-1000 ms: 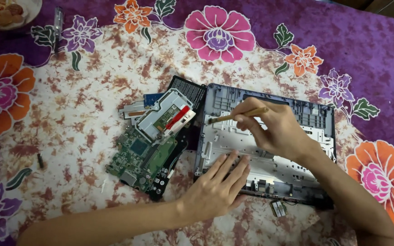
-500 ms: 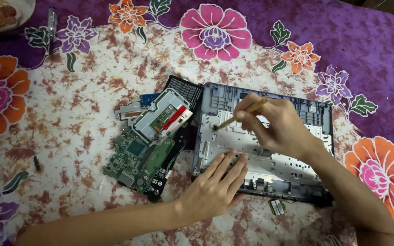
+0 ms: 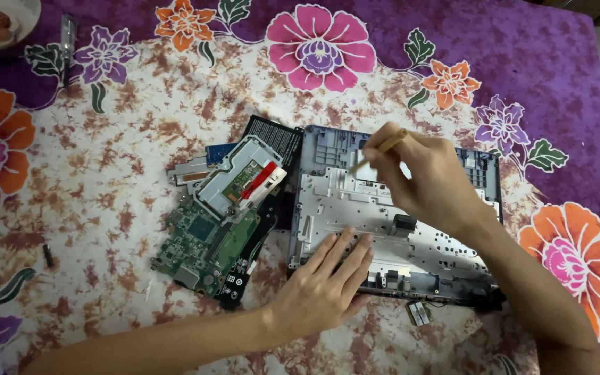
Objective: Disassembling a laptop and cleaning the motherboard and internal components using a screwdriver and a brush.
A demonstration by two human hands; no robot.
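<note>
While the opened laptop chassis [image 3: 397,222] lies flat on the desk [image 3: 105,139], covered with a flowered cloth, much of the stripping looks already done; a green circuit board [image 3: 206,243], a metal drive caddy [image 3: 241,177] and a black battery pack [image 3: 276,135] sit stacked just beside its left edge; the silver inner frame and a few small parts remain in the shell, so more seems left to clear. The left hand [image 3: 324,288] lies palm down, fingers spread and flat on the frame's near edge, bracing it; the forearm comes in from the lower left. The right hand [image 3: 428,184] hovers over the upper middle of the chassis, fingers pinching a thin wooden-handled tool [image 3: 380,149] angled down toward the frame; its tip is too small to identify.
</note>
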